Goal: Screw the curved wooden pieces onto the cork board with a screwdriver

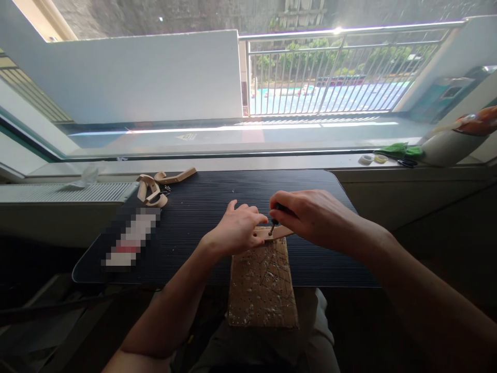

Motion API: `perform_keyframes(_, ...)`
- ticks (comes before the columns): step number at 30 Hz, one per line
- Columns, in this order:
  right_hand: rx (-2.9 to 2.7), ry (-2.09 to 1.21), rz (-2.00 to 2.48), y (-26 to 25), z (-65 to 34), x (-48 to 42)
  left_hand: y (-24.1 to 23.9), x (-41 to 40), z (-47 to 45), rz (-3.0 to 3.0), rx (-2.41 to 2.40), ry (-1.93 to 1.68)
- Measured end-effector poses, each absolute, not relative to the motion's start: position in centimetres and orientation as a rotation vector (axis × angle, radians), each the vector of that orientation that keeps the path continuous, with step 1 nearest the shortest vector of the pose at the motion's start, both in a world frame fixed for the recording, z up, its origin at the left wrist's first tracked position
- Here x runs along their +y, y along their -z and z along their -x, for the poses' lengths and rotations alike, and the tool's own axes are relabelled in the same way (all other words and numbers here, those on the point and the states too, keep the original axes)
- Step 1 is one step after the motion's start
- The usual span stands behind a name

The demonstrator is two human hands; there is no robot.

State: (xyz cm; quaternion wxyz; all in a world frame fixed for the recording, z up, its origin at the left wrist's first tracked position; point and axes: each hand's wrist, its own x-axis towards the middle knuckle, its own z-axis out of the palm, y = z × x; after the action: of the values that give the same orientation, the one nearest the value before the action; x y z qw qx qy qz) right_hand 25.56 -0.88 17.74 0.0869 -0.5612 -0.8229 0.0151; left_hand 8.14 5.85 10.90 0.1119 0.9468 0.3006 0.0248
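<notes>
Strip of pale wood lies at twelve o'clock on a rectangular brown board, gripped by the left hand; right hand clasps a black-handled metal screwdriver. Best keep it straight.

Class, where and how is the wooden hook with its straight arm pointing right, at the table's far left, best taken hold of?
Probably pinch the wooden hook near the free end of its straight arm, coming from above and the right, where the left hand is nearer. That arm juts over bare tabletop, while its curved end sits close by other wooden pieces.
</notes>
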Motion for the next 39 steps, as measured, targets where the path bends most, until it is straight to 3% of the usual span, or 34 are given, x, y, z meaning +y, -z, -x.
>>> perform_keyframes(6, -2.379, -0.129, 1.699, -17.6, -25.5, -1.1, -11.3, 5.6, -8.0, -2.799, 0.919, 0.036)
perform_keyframes(19, -2.237, -0.283, 1.611, -16.6, -25.5, -0.9, -10.7, 5.2, -7.6, -2.710, 0.940, -0.249)
perform_keyframes(39, -2.169, -0.330, 1.556, -15.3, -25.1, -1.2, -10.1, 5.2, -9.3, -2.800, 0.921, -0.295)
